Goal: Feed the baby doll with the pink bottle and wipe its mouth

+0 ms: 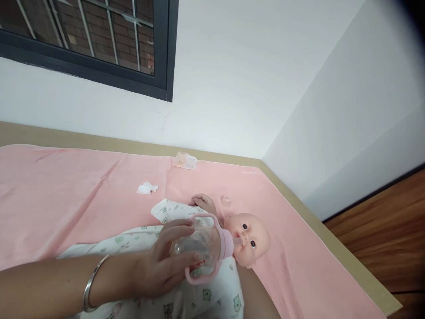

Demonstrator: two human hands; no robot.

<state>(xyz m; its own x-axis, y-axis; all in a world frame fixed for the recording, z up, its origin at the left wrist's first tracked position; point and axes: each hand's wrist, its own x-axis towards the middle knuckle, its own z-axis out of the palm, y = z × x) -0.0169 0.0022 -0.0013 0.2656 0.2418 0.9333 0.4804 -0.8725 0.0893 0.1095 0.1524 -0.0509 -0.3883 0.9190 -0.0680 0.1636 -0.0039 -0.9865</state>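
A baby doll (253, 234) in a white printed garment (215, 297) lies on its back on a pink cloth (66, 199), head to the right. My left hand (159, 266), a silver bangle on its wrist, is closed round a clear feeding bottle (202, 243) with pink handles. The bottle's teat is at the doll's mouth. A bare stretch of what looks like my right arm (257, 294) shows beneath the doll's head; its fingers are hidden under the doll.
On the cloth lie a small white scrap (147, 188), a crumpled clear wrapper (185, 161) at the far edge and a small clear cap (226, 201) by the doll's hand. The tan bed edge (348, 261) meets white walls; wooden floor (381, 230) lies to the right.
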